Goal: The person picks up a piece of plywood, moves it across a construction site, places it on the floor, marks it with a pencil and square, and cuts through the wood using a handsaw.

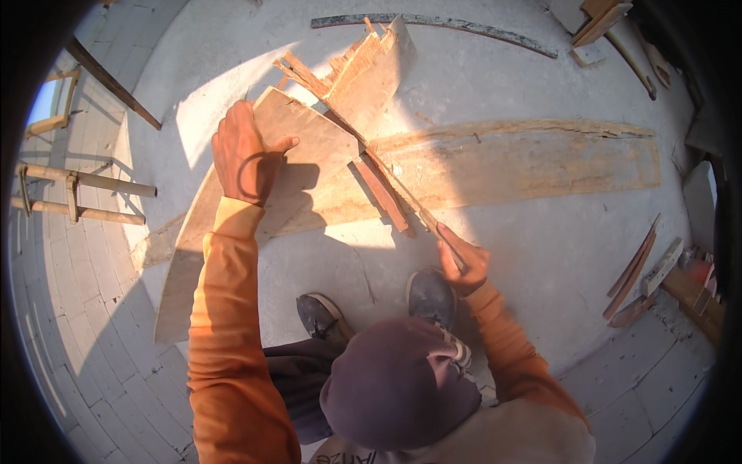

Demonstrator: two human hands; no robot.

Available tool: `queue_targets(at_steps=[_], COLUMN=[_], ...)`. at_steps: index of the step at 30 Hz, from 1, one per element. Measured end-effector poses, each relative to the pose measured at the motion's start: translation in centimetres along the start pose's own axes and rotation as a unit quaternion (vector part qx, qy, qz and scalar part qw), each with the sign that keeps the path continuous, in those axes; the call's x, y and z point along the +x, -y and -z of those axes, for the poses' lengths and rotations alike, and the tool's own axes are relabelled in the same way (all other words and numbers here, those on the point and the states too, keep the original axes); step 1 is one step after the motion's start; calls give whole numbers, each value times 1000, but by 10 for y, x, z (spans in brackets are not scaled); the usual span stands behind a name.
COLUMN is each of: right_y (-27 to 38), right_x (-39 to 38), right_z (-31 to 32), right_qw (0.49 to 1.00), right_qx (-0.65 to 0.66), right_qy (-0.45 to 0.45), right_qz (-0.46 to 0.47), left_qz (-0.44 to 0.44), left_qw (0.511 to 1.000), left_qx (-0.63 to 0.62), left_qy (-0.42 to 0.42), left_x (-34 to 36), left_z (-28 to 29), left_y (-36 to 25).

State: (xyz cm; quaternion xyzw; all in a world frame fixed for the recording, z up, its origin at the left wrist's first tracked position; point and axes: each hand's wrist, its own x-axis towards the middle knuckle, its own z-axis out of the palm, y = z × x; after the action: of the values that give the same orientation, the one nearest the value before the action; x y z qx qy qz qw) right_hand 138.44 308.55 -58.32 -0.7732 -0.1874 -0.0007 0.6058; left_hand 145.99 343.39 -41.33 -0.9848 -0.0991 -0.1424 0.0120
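My left hand (249,155) grips the left edge of a wide wooden board (309,147), its thumb stretched out over the face and its fingertips partly hidden. My right hand (467,263) is closed around the near end of a long, thin, wood-coloured strip (408,199). This strip slants away to the far left, along the board's right end. Beyond it stands a splintered board piece (375,77) with a ragged, broken edge. Under these lies a long plank (525,166), cracked along its far edge. A reddish batten (382,195) sits beside the strip.
A dark narrow strip (433,23) lies on the concrete floor (533,255) at the far side. Wood scraps (638,271) are scattered at the right, more at the upper right. A wooden frame (85,193) stands at the left. My shoes (431,298) are close to the plank.
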Motion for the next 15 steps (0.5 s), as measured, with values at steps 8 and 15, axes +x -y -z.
queue_targets(at_steps=[8, 15], right_y=[2, 41], right_x=[-95, -70], right_z=[64, 65], right_qw=[991, 994], right_qx=[-118, -84], right_qy=[38, 48], right_qz=[-52, -58], left_qz=[2, -38], left_qw=[999, 997], left_qx=[-4, 32], left_qy=[-32, -61], left_x=[-7, -12], left_z=[-3, 1], left_y=[-5, -9])
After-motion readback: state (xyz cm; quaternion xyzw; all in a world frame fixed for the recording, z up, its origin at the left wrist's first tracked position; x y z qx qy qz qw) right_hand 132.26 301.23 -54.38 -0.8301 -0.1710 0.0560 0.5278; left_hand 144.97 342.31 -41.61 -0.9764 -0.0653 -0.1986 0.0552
